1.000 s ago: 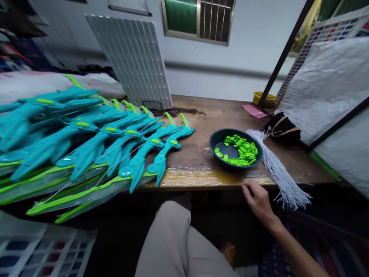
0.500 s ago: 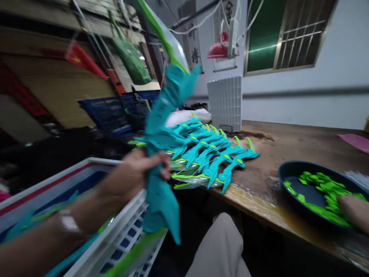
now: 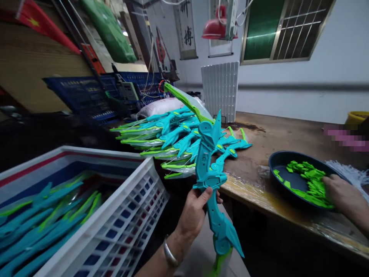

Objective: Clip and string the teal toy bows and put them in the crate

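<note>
My left hand (image 3: pixel 193 215) is wrapped round the grip of a teal toy bow (image 3: pixel 205 167) with bright green limbs. It is held upright over my lap, thumb on the near side. The upper limb carries clear wrap; the lower end is partly blurred. To the right, my right hand (image 3: pixel 341 196) reaches into a dark round pan (image 3: pixel 272 163), its fingers closed at a heap of small green plastic pieces (image 3: pixel 313 184). The fingertips are partly hidden among them. More teal bows (image 3: pixel 178 142) lie stacked in overlapping rows on the table, behind the held one.
A white slatted crate (image 3: pixel 127 215) at the left holds several teal and green bows (image 3: pixel 43 219). The wooden table (image 3: pixel 288 130) has a plastic-wrapped front edge. On it stand a white ribbed panel (image 3: pixel 220 92) and a yellow container (image 3: pixel 357 117). A red lamp (image 3: pixel 217 29) hangs above.
My left hand has brought the bow rightward and down, from beside the crate to in front of my lap. My right hand stays at the green pieces. The view has shifted slightly.
</note>
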A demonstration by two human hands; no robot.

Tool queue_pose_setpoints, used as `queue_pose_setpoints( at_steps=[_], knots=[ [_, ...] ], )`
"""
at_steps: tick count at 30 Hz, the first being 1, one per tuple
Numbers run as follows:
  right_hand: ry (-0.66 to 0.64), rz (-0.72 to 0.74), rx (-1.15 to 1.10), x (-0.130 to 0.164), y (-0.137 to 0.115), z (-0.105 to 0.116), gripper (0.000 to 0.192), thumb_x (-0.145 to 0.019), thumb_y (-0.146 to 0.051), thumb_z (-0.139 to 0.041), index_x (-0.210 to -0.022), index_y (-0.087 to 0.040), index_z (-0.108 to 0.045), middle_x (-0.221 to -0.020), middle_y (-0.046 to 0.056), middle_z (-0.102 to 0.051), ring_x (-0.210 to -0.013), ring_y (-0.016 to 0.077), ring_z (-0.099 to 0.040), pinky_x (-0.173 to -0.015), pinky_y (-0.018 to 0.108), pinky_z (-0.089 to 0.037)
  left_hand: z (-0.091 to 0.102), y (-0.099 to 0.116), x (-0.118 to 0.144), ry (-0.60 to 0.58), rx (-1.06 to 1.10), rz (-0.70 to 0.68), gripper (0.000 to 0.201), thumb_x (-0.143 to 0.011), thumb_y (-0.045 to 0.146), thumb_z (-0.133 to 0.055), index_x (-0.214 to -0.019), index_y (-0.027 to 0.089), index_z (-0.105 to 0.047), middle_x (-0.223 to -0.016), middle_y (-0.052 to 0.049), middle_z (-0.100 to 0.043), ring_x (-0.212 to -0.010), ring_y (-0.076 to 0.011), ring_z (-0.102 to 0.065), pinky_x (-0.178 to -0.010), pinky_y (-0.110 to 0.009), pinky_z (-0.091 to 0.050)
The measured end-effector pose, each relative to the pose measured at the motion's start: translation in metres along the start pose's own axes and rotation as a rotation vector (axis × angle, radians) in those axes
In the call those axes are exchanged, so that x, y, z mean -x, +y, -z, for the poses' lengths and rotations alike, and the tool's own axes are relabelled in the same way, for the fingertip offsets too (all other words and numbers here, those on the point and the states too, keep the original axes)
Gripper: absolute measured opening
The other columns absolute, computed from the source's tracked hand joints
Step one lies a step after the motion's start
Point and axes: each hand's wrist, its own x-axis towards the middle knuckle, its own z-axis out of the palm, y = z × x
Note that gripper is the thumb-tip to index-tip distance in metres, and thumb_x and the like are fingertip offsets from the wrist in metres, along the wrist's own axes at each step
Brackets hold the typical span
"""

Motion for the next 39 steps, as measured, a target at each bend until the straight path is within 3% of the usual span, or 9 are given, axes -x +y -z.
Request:
queue_pose_setpoints(
  at_steps=[2, 5, 8, 11, 14, 19, 25, 30, 39],
  knots=[
    [-0.046, -0.014, 0.081, 0.012, -0.049, -0.005, 0.009, -0.071, -0.019, -0.069, -0.071, -0.024, -0.076, -0.077, 0.012, -0.069, -0.061, 0.0203, -0.059, -0.059, 0.037, -0.039, 0.005, -0.007, 0.003, 0.004, -0.032, -0.057, 0.049, -0.07, 0.05, -0.094, -0.095, 0.015, -0.071, -0.076, -0.003, -0.074, -0.067, -0.018, -0.071, -0.067, -0.031, -0.058],
    [-0.174, -0.129, -0.322, 0.047, -0.138, -0.026, 0.021, -0.081, -0.041, -0.074, -0.091, -0.023, -0.08, -0.091, 0.011, -0.077, -0.082, 0.0252, -0.071, -0.074, 0.037, -0.053, 0.005, -0.018, 0.009, 0.013, -0.046, -0.092, 0.047, -0.077, 0.047, -0.09, -0.108, 0.019, -0.067, -0.087, -0.002, -0.076, -0.072, -0.0172, -0.072, -0.07, -0.031, -0.059],
    [-0.301, -0.243, -0.767, 0.087, -0.212, -0.057, 0.022, -0.084, -0.043, -0.08, -0.09, -0.023, -0.079, -0.083, 0.005, -0.076, -0.072, 0.0185, -0.07, -0.066, 0.027, -0.056, 0.003, -0.026, 0.02, -0.016, -0.066, -0.043, 0.044, -0.082, 0.048, -0.086, -0.109, 0.018, -0.067, -0.088, -0.003, -0.076, -0.072, -0.0167, -0.071, -0.071, -0.03, -0.06],
    [-0.329, -0.301, -1.06, 0.116, -0.25, -0.082, 0.011, -0.086, -0.032, -0.081, -0.092, -0.023, -0.078, -0.078, 0.001, -0.074, -0.065, 0.0127, -0.067, -0.062, 0.022, -0.056, 0.005, -0.029, 0.033, -0.082, -0.099, -0.026, 0.038, -0.088, 0.047, -0.082, -0.109, 0.018, -0.069, -0.088, -0.003, -0.076, -0.073, -0.0156, -0.07, -0.073, -0.028, -0.059],
    [-0.291, -0.256, -1.127, 0.13, -0.258, -0.093, 0.004, -0.089, -0.022, -0.078, -0.092, -0.023, -0.078, -0.081, 0.0, -0.074, -0.068, 0.0124, -0.069, -0.065, 0.021, -0.059, 0.01, -0.033, 0.041, -0.14, -0.111, -0.037, 0.032, -0.093, 0.043, -0.077, -0.114, 0.02, -0.068, -0.099, -0.003, -0.076, -0.081, -0.0156, -0.071, -0.079, -0.028, -0.058],
    [-0.2, -0.093, -0.989, 0.144, -0.252, -0.096, 0.017, -0.094, -0.011, -0.072, -0.101, -0.026, -0.078, -0.088, -0.001, -0.071, -0.073, 0.011, -0.069, -0.068, 0.02, -0.06, 0.016, -0.044, 0.047, -0.172, -0.145, -0.055, 0.031, -0.096, 0.041, -0.074, -0.118, 0.021, -0.068, -0.106, -0.004, -0.076, -0.087, -0.0167, -0.069, -0.082, -0.029, -0.057],
    [-0.077, -0.041, -0.866, 0.157, -0.25, -0.095, 0.019, -0.095, -0.009, -0.071, -0.102, -0.026, -0.076, -0.091, 0.0, -0.071, -0.079, 0.0125, -0.068, -0.069, 0.021, -0.058, 0.014, -0.049, 0.051, -0.137, -0.183, -0.046, 0.04, -0.091, 0.047, -0.079, -0.119, 0.021, -0.069, -0.113, -0.008, -0.077, -0.104, -0.0255, -0.071, -0.095, -0.036, -0.057],
    [-0.091, -0.109, -0.906, 0.156, -0.254, -0.092, 0.017, -0.095, -0.011, -0.071, -0.099, -0.027, -0.076, -0.088, 0.0, -0.07, -0.076, 0.0132, -0.066, -0.068, 0.023, -0.057, 0.01, -0.043, 0.055, -0.128, -0.226, -0.048, 0.038, -0.09, 0.048, -0.079, -0.115, 0.021, -0.071, -0.109, -0.007, -0.078, -0.096, -0.0237, -0.073, -0.088, -0.032, -0.057],
    [-0.104, 0.06, -0.575, 0.149, -0.254, -0.077, 0.011, -0.098, -0.016, -0.069, -0.093, -0.025, -0.073, -0.096, 0.004, -0.067, -0.091, 0.0196, -0.066, -0.077, 0.032, -0.055, -0.005, -0.037, 0.062, -0.053, -0.341, -0.103, 0.041, -0.084, 0.051, -0.084, -0.109, 0.02, -0.073, -0.099, -0.005, -0.079, -0.087, -0.02, -0.073, -0.08, -0.027, -0.058]
  ],
)
